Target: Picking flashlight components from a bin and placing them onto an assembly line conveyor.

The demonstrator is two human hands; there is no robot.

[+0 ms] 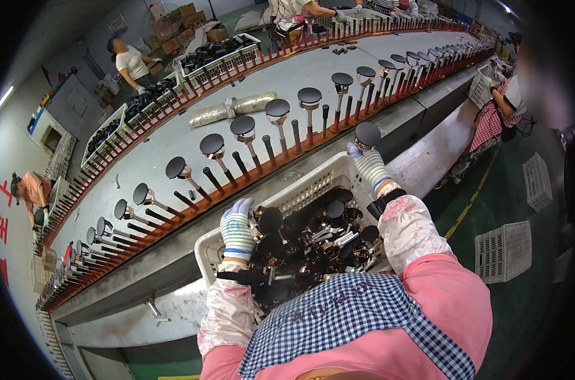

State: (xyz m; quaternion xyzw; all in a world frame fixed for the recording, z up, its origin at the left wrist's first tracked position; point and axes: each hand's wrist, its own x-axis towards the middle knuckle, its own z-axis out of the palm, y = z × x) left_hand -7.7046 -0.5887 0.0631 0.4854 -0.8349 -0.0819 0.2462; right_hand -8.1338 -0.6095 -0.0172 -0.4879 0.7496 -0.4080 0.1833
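Observation:
My right hand [371, 168], in a striped knit glove, grips a metal part topped with a black disc [368, 134], raised over the crate's far right corner. My left hand [236, 229], gloved alike, is at the crate's left end, its fingers closed around the metal side of another disc-topped part [270, 220]; its fingertips are partly hidden. Beneath both hands stands a white plastic crate [206, 256], heaped with loose metal-and-black parts [328, 237]. Just beyond it, a row of similar disc-topped parts [243, 126] stands on posts along the conveyor.
Bare black-tipped posts [269, 149] line the curved conveyor's orange edge [202, 201]. A wrapped roll [233, 109] lies on the grey table [173, 136]. Crates of black parts [218, 54] stand along the far side. Co-workers [130, 64] work around the line. White crates [504, 252] sit on the green floor at right.

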